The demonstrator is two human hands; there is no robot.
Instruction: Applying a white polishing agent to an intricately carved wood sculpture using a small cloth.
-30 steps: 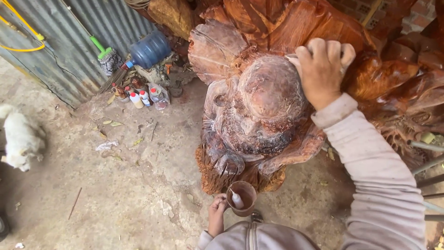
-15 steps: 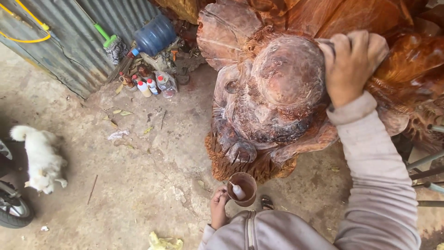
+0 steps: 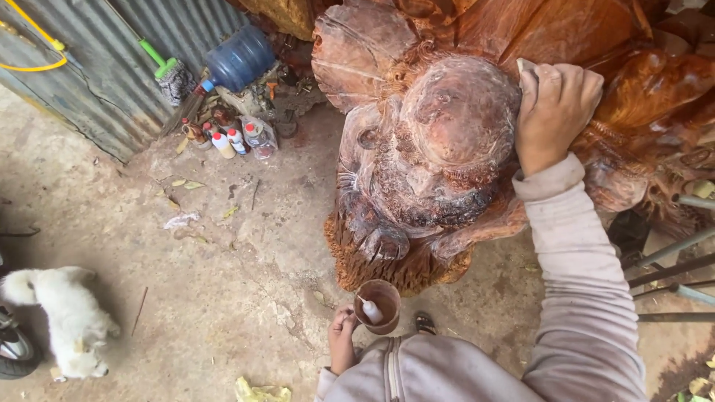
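Left hand [image 3: 342,339] grips a small brown round cup [image 3: 378,305] with a white object inside, low beside the base of the large reddish-brown carved wooden figure [image 3: 439,149]. Right hand [image 3: 553,112] is closed, pressing a pale scrap against the carving's rounded head. White dog [image 3: 67,316] lies far left on concrete.

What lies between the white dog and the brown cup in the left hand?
Bare cracked concrete floor separates the white dog from the brown cup, head view.
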